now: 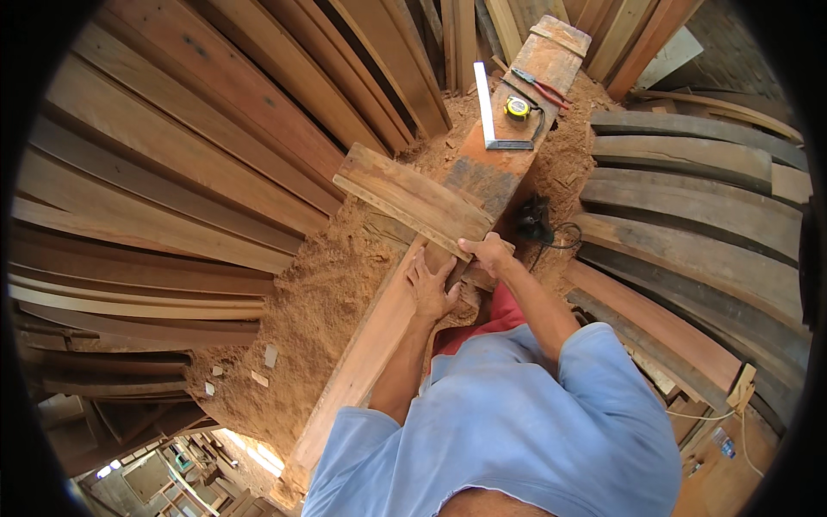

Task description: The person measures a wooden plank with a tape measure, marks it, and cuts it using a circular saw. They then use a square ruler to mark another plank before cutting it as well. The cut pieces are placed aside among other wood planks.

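While the left hand [432,289] lies flat with fingers spread on the long plank [379,345], the right hand [488,253] curls its fingers around the near end of a shorter board [412,200], gripping its edge. The shorter board rests crosswise on the long plank, tilted, its far end projecting toward the person's left over the sawdust [301,319]. The long plank runs diagonally from lower left to upper right, between stacks of stored timber [172,164] on the left and curved planks [689,224] on the right. Farther along the plank lie a steel try square [488,116], a yellow tape measure [517,107] just beside it, and red-handled pliers [541,86] beyond. A dark power tool [534,220] with a cord sits on the sawdust to the right of the plank, near the right hand. Both forearms emerge from light blue sleeves [517,414].
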`<action>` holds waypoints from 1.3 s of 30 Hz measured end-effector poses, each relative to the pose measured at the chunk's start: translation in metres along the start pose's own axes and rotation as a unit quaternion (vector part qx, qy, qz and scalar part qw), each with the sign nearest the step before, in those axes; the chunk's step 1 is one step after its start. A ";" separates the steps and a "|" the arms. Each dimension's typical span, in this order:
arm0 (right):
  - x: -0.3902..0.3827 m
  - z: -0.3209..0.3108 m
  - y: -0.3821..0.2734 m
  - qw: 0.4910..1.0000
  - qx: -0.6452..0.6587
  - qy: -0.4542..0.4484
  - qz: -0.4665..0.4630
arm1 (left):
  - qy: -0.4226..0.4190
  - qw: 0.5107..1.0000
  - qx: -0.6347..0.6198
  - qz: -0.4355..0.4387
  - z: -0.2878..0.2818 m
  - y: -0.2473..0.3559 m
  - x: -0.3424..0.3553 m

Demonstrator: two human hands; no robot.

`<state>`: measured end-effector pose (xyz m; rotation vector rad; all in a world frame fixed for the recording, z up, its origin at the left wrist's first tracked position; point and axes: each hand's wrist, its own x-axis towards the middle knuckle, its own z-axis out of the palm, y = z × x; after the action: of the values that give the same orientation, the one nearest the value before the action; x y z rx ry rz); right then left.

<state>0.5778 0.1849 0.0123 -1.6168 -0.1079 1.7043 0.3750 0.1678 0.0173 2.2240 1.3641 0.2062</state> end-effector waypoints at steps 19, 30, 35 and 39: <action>0.001 -0.234 0.051 0.933 -0.311 0.177 -0.036 | -0.005 1.000 0.013 -0.004 0.001 0.004 0.000; 0.062 -0.270 0.131 0.869 -0.491 0.059 0.004 | -0.017 0.999 0.017 -0.026 -0.009 0.016 0.010; 0.067 -0.259 0.113 0.835 -0.547 0.054 0.008 | -0.016 0.999 0.036 -0.028 -0.005 0.014 0.008; 0.083 -0.237 0.070 0.721 -0.690 -0.054 0.038 | 0.001 1.000 0.018 -0.013 -0.004 0.012 0.004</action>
<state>0.7630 0.0812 -0.1388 -2.4658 -1.7531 1.7991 0.3850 0.1684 0.0264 2.2353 1.4073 0.1742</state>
